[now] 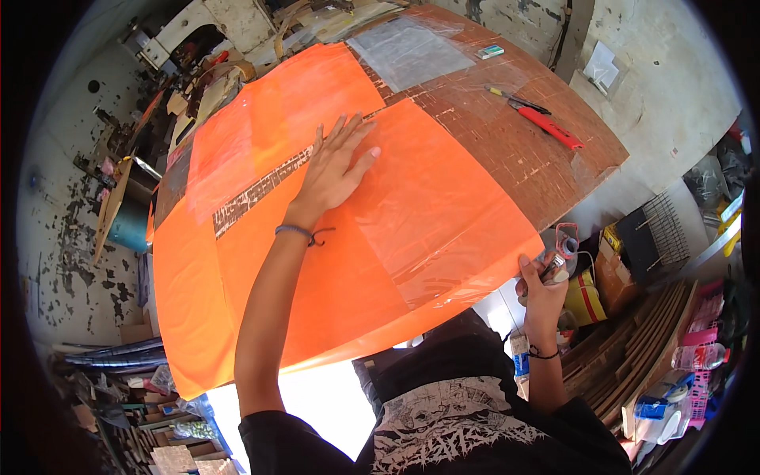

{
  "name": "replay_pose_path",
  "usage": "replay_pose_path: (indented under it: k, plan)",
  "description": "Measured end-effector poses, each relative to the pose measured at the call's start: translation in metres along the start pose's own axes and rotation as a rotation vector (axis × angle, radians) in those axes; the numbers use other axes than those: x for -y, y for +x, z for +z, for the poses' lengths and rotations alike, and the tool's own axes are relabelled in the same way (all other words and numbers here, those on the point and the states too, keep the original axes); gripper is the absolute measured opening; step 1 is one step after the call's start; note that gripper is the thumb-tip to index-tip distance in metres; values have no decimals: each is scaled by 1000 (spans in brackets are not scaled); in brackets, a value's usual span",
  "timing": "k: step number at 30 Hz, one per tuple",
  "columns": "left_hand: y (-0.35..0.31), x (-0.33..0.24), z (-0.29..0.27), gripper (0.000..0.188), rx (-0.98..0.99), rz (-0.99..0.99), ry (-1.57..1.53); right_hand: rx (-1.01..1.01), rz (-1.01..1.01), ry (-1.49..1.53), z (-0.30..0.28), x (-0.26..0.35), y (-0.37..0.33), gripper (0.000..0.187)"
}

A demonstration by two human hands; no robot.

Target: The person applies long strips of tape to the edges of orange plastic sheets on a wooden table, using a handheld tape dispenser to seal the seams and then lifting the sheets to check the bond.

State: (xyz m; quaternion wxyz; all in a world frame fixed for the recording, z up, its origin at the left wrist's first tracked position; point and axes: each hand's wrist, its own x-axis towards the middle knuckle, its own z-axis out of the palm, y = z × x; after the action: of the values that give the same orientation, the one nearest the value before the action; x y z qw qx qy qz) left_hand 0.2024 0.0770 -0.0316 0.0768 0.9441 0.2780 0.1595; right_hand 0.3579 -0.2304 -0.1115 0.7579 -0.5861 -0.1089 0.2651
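My left hand (pixel 336 170) lies flat with its fingers spread on a bright orange sheet (pixel 317 261), close to a gap where brown board shows. The sheet reaches over the near edge of the table, and a clear, shiny layer covers its right part. At the sheet's right corner my right hand (pixel 545 291) is closed, thumb pressed on the edge. A small dark item with a pale end (pixel 552 266) shows by its fingers; its kind is unclear. Beyond the gap is another orange sheet (pixel 301 99).
On the brown tabletop (pixel 483 134) lie a red-handled cutter (pixel 552 128), a grey translucent sheet (pixel 408 51) and a small green-and-white box (pixel 490 51). Stacked boards (pixel 633 356) lean at the lower right. A sewing machine (pixel 186 36) stands at the far left.
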Motion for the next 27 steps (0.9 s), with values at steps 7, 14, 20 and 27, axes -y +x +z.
replay_pose_path:
  k: [7, 14, 20, 27]
  plan:
    - [-130, -154, -57, 33, 557, 203, -664, -40, -36, 12, -7, 2, 2, 33]
    - [-213, -206, 152, 91, 238, -172, -1880, -39, -24, 15, 4, 2, 0, 30]
    - [-198, -207, 140, 66, -270, -182, -1996, -51, -60, 20, 2, 1, 2, 29]
    - [-180, -218, 137, 43, -355, -290, -1809, 4, -32, 59, -7, 4, 4, 27]
